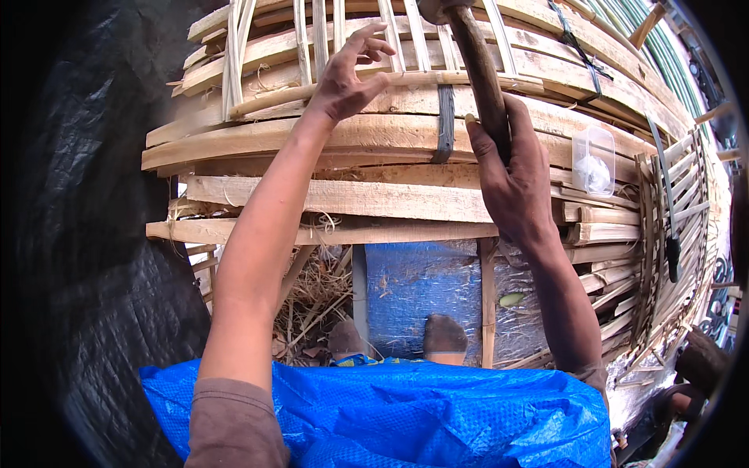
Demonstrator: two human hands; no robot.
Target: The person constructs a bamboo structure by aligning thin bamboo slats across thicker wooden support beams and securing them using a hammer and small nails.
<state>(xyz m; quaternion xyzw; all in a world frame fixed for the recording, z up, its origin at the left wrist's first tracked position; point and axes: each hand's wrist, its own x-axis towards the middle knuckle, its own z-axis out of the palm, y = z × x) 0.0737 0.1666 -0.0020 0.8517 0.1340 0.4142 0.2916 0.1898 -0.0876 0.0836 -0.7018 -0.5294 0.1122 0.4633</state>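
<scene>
My right hand (511, 175) grips the dark wooden handle of a hammer (481, 70), whose head is partly cut off at the top edge. To the left, my left hand (351, 78) is open, with its fingers loosely curled and apart and nothing visible in them. It hovers over or rests against a pale bamboo crosspiece (273, 99); contact is hard to tell. Several thin bamboo slats (320, 39) run away from that crosspiece, side by side. Beneath them lie long wooden planks (351, 195), and a black rubber strap (445, 125) loops over the nearer boards.
A clear plastic tub (593, 160) stands on the planks at right. Beyond it, a thin tool with a black handle (673, 257) lies by bundled bamboo strips (616, 273). Black sheeting (86, 195) covers the left side. A blue tarp (437, 405) lies across my lap, near wood shavings (312, 296).
</scene>
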